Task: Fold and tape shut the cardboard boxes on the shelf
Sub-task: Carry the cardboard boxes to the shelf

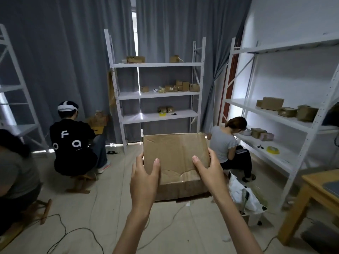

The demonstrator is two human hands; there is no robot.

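Note:
I hold a brown cardboard box [175,154] up in front of me with both hands. Its top face is closed, creased and glossy with clear tape. My left hand [145,177] grips the near left corner, thumb on top. My right hand [208,166] grips the near right edge, thumb lying on the top face. Straight ahead stands a white metal shelf [156,95] carrying several small cardboard boxes. A yellow tape roll [273,149] and scissors [260,146] lie on the right-hand shelf [275,116].
Three people sit low on the floor: one at far left, one in a black shirt [73,143], one in grey [227,143] by the right shelf. Cables trail across the floor. A white plastic bag [244,195] lies right of me; a wooden table [311,187] stands at the right edge.

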